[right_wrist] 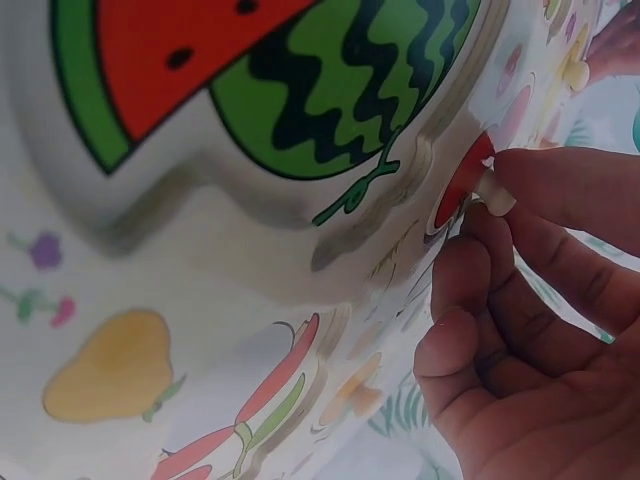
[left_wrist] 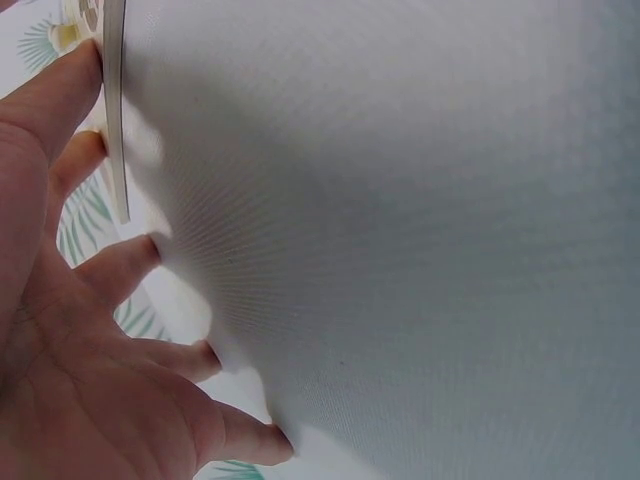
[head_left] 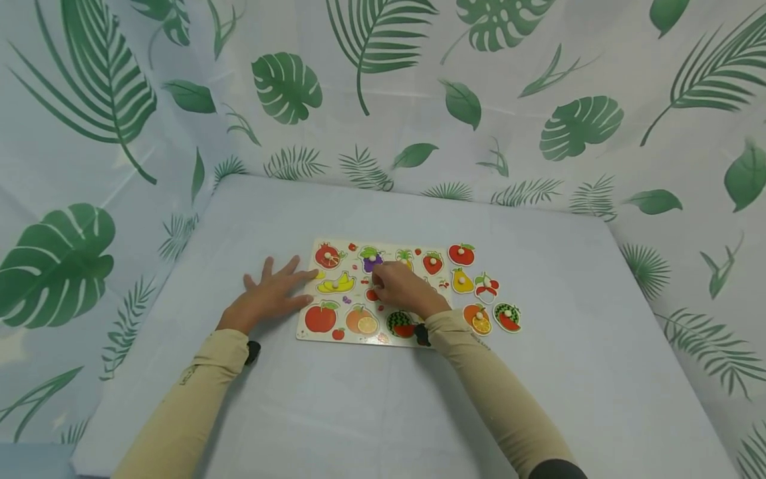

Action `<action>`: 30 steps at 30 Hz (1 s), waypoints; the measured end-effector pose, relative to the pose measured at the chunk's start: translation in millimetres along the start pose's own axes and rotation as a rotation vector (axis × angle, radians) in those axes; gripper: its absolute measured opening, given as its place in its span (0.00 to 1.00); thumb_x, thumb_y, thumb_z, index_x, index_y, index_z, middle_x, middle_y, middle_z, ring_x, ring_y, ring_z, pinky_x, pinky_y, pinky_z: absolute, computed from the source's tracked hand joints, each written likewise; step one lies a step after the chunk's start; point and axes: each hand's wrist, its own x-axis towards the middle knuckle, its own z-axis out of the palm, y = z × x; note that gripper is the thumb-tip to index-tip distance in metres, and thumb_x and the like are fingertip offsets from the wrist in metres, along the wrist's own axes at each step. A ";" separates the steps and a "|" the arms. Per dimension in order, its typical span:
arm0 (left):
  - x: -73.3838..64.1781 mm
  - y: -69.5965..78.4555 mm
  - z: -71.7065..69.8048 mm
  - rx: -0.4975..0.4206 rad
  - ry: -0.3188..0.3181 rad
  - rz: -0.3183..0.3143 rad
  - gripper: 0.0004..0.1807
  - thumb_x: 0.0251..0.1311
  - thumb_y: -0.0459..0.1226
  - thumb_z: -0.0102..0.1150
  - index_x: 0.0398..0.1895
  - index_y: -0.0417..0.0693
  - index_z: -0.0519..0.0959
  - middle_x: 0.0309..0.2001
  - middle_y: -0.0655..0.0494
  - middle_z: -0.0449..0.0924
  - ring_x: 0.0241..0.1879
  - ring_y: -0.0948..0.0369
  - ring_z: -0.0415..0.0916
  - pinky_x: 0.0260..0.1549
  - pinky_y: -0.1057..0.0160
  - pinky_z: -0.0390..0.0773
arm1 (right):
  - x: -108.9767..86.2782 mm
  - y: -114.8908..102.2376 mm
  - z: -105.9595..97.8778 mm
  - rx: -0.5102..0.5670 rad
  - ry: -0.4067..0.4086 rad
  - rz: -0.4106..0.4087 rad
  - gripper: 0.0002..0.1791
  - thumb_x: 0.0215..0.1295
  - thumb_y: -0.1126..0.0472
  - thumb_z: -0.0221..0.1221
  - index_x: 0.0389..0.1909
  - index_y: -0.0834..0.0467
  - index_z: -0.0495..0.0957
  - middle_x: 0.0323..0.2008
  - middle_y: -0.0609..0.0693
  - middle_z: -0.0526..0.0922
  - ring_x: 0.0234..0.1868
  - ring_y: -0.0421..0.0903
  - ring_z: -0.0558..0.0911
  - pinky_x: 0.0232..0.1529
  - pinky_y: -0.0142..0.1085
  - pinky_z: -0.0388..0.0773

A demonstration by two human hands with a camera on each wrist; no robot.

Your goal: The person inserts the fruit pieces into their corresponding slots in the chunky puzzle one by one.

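A wooden fruit puzzle board (head_left: 359,338) lies on the table. My left hand (head_left: 266,296) is at its left edge, fingers spread; in the left wrist view the thumb and a finger touch the board's edge. My right hand (head_left: 403,286) is over the middle of the board. In the right wrist view its thumb and fingers pinch the small wooden knob (right_wrist: 495,193) of a red piece (right_wrist: 465,185), most of which is hidden. Knobbed pomegranate (head_left: 327,256), grape (head_left: 371,259), banana (head_left: 338,283) and strawberry (head_left: 433,263) pieces sit in the board.
Loose knobbed pieces lie right of the board: a red fruit (head_left: 461,254), a pear (head_left: 463,281), cherries (head_left: 486,288), an orange (head_left: 477,319) and a watermelon (head_left: 508,317). A leaf-patterned curtain (head_left: 407,133) stands behind the white-covered table (head_left: 335,412).
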 end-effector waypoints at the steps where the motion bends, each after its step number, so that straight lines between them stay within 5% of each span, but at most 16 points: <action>1: 0.2 0.1 0.0 0.001 0.001 0.001 0.38 0.75 0.52 0.63 0.85 0.61 0.63 0.87 0.42 0.40 0.81 0.26 0.23 0.66 0.14 0.30 | -0.4 0.3 -0.2 0.000 0.002 -0.002 0.02 0.74 0.67 0.64 0.42 0.62 0.83 0.33 0.49 0.83 0.34 0.45 0.78 0.39 0.35 0.80; 15: 2.9 1.0 3.0 -0.010 -0.014 0.003 0.38 0.75 0.52 0.63 0.85 0.61 0.64 0.87 0.42 0.39 0.81 0.26 0.22 0.66 0.14 0.29 | -10.0 3.5 -1.2 -0.009 0.016 -0.011 0.04 0.74 0.65 0.65 0.44 0.62 0.84 0.39 0.51 0.84 0.39 0.46 0.80 0.46 0.37 0.83; 30: -2.7 3.8 -1.8 -0.020 -0.007 0.006 0.39 0.75 0.52 0.63 0.85 0.60 0.64 0.87 0.41 0.40 0.80 0.26 0.22 0.65 0.14 0.29 | -30.0 23.1 -24.2 0.023 0.102 -0.010 0.11 0.74 0.64 0.65 0.52 0.64 0.84 0.48 0.57 0.85 0.50 0.54 0.84 0.54 0.45 0.84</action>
